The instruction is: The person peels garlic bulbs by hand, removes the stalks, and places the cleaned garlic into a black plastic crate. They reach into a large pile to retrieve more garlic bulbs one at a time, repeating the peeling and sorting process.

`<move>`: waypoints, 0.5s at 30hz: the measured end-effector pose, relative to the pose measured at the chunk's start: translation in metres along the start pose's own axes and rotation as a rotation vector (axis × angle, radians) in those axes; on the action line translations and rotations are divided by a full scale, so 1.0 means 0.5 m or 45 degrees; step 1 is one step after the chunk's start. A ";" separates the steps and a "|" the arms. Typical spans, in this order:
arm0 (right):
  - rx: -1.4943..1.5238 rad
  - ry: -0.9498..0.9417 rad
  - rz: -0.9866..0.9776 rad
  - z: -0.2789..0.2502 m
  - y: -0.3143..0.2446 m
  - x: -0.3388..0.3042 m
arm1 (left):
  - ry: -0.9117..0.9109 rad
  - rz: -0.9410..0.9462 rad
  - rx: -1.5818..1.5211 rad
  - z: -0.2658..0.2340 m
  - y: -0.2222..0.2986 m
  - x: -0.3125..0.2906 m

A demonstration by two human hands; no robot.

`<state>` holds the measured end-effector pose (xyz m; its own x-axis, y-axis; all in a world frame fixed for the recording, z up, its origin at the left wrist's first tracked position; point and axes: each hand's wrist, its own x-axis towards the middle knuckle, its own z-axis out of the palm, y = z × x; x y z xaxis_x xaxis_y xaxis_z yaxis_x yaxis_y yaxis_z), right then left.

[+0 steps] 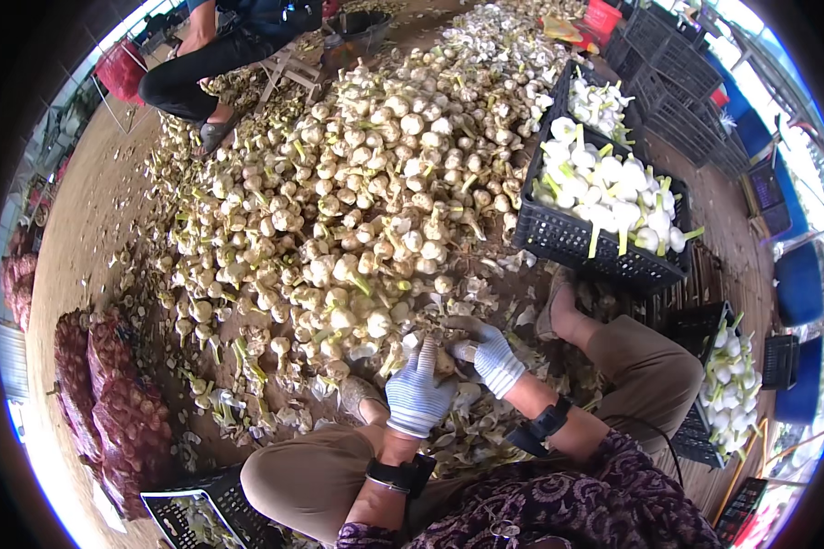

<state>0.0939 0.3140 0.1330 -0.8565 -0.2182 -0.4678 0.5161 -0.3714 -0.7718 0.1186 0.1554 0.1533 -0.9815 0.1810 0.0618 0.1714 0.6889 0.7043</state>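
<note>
Both of my hands wear white-and-blue striped gloves with dirt-darkened fingers. My left hand (pixel 419 393) is closed on a brownish garlic bulb (pixel 444 363) at the near edge of a big heap of unpeeled garlic (pixel 375 174). Close beside it on the right, my right hand (pixel 490 357) has its fingers bent in against the same bulb. The gloves partly cover the bulb, and whether the right fingers also pinch a small piece of skin is hidden. Loose papery garlic skins (pixel 471 416) lie below my hands, between my legs.
A black crate (pixel 604 256) of clean white garlic stands right of the heap, another (pixel 705 435) by my right knee. Red mesh sacks (pixel 124 412) lie at left, near a black crate (pixel 188 508). Stacked black crates (pixel 664 73) stand far right. Another person (pixel 220 55) sits far left.
</note>
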 end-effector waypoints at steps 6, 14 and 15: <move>0.002 -0.059 -0.157 0.007 -0.012 -0.008 | -0.006 -0.226 -0.690 -0.006 0.014 0.008; -0.409 0.001 -0.364 0.029 -0.039 -0.012 | -0.007 -0.256 -0.636 0.001 0.013 0.002; -0.611 0.034 -0.505 0.027 -0.037 -0.012 | 0.012 -0.153 -0.365 -0.005 0.019 0.000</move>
<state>0.0897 0.3101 0.1559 -0.9863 -0.1217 -0.1118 0.1091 0.0285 -0.9936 0.1201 0.1600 0.1619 -0.9943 0.1031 -0.0284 0.0246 0.4786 0.8777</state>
